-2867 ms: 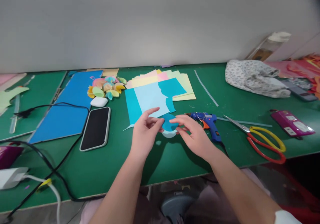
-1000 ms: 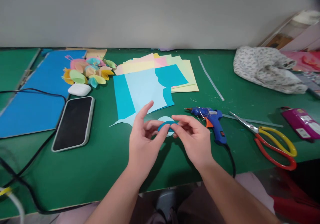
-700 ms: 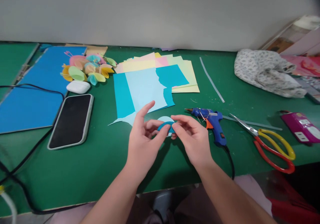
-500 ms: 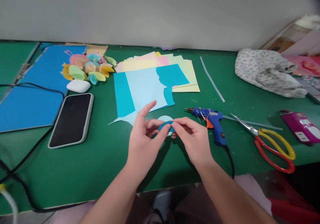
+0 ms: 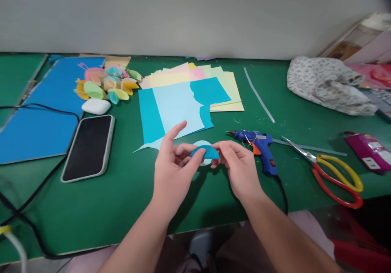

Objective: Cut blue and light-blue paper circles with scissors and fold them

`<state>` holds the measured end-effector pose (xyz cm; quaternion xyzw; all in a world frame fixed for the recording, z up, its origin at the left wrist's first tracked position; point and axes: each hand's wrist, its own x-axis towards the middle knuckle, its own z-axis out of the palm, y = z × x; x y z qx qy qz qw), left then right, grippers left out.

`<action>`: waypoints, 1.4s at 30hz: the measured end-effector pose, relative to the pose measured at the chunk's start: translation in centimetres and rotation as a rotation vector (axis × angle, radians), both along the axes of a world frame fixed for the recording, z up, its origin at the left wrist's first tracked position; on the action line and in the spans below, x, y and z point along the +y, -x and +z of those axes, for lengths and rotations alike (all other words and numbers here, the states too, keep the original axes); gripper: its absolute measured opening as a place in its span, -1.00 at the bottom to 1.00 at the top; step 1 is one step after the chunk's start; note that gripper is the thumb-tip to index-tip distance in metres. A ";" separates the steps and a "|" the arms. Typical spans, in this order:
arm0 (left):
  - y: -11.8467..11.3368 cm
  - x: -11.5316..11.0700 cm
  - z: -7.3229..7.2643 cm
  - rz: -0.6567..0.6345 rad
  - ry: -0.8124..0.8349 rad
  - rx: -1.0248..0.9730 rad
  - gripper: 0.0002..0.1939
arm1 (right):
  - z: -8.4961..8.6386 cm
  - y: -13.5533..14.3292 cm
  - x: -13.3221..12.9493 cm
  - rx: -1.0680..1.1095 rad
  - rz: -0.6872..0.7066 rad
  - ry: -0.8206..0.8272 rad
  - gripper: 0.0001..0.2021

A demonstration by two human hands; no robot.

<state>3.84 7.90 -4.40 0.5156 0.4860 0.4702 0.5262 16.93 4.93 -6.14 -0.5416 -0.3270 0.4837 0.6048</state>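
A teal paper circle (image 5: 209,151), folded to a half-round, is held above the table with its curved edge up. My left hand (image 5: 175,163) pinches its left part, the thumb on the near face and the index finger raised away. My right hand (image 5: 240,163) is closed at the half-round's right edge, its fingertips touching the paper there; part of that contact is hidden. Behind and below the fold, a pale blue paper circle (image 5: 202,143) is partly covered by the fold and my fingers.
Cut teal and pale blue sheets (image 5: 175,106) lie ahead over a fanned paper stack (image 5: 232,86). To the right are a blue glue gun (image 5: 262,151), scissors (image 5: 336,171) and glue sticks (image 5: 259,96). A phone (image 5: 88,147), earbud case (image 5: 96,106) and paper flowers (image 5: 106,81) stand left.
The folded teal paper has tipped so that more of its half-round face shows. My right thumb has slid off its face toward the right edge; my left hand keeps its pinch.
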 end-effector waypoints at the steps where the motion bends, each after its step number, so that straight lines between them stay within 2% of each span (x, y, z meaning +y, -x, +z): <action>1: 0.0 0.0 0.0 0.006 0.005 -0.014 -0.36 | -0.1 -0.1 0.0 0.020 0.012 -0.006 -0.73; 4: 0.1 0.0 0.0 0.015 0.003 -0.057 -0.36 | -0.2 -0.2 0.0 0.057 0.040 -0.013 -0.69; 8: -0.1 -0.1 -0.2 -0.006 -0.001 -0.035 -0.38 | 0.2 -0.1 0.1 0.029 0.022 0.023 -0.82; 11: -0.1 -0.1 -0.3 -0.012 -0.016 0.010 -0.39 | 0.4 0.0 0.2 -0.076 0.009 0.050 -0.89; 16: 0.0 0.0 -0.5 0.073 -0.025 -0.005 -0.38 | 0.4 0.3 0.0 -0.322 0.039 0.026 -0.91; 24: -0.2 0.3 -0.2 -0.014 0.138 -0.130 -0.30 | 0.4 0.1 -0.1 -0.304 0.032 0.068 -0.90; 27: -0.1 0.3 -0.2 -0.028 0.126 -0.082 -0.34 | 0.3 0.0 -0.1 -0.312 0.054 0.064 -0.89; 33: 0.2 0.4 -0.4 -0.143 0.079 0.022 -0.40 | 0.4 -0.1 -0.1 -0.411 0.029 0.000 -0.92; 37: 0.5 0.6 -0.3 -0.140 0.040 0.092 -0.39 | 0.4 -0.1 0.1 -0.451 0.070 0.004 -0.92; 42: 0.7 0.7 -0.3 -0.119 0.043 0.066 -0.40 | 0.3 -0.1 0.1 -0.477 0.089 0.009 -0.91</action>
